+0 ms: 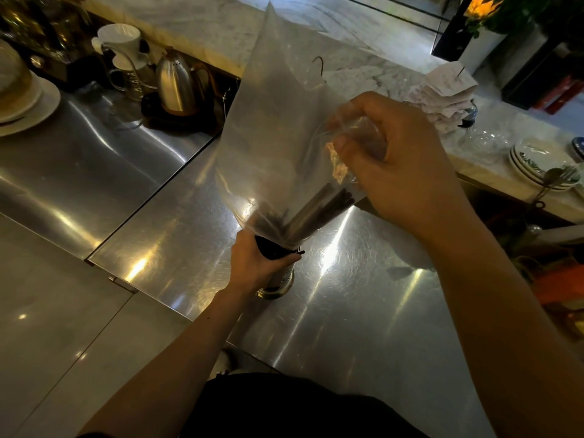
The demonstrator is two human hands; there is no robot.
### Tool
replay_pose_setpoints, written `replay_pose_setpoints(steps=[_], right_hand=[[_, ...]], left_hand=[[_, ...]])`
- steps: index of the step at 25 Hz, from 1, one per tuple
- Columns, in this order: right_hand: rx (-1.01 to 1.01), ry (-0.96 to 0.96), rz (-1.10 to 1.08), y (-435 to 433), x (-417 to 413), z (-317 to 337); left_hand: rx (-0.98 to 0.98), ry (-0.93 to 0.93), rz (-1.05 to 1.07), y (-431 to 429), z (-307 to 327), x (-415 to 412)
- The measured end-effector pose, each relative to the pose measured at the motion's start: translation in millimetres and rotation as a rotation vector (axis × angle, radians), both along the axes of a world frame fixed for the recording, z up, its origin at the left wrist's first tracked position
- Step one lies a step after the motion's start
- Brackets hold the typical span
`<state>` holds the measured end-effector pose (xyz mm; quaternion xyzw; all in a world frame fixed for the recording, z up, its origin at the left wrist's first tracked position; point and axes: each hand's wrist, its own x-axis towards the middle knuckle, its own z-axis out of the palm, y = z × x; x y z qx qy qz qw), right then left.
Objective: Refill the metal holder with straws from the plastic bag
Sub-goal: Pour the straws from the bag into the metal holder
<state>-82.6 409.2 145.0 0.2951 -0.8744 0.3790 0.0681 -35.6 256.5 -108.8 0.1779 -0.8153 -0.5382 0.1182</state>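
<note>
A clear plastic bag [278, 121] stands upended over a round metal holder [278, 284] on the steel counter. Dark straws [319, 207] show through the bag's lower part, and their ends sit in the holder's mouth. My left hand [252, 263] is wrapped around the holder's top and the gathered bag neck. My right hand [388, 165] pinches the bag's right side higher up, holding it lifted. The holder's upper part is hidden by my left hand.
A steel kettle [177, 83] on a dark base and a white pour-over dripper [121, 42] stand at the back left. White plates [28, 102] lie far left. A receipt spike [448, 93], glassware and stacked plates [537, 165] line the marble ledge on the right.
</note>
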Motion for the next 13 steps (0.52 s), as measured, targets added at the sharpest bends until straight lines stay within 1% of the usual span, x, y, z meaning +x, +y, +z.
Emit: replay_pose_setpoints(steps=[4, 8, 13], right_hand=[[-0.042, 0.002, -0.009, 1.9, -2.7, 6.2], [0.044, 0.022, -0.021, 1.7, -1.9, -6.2], [-0.027, -0.003, -0.029, 2.5, -5.1, -7.8]], left_hand=[[0.013, 0.011, -0.005, -2.0, -3.9, -1.1], [0.037, 0.003, -0.011, 0.4, -3.7, -0.7], [0.036, 0.005, -0.016, -0.6, -4.1, -1.5]])
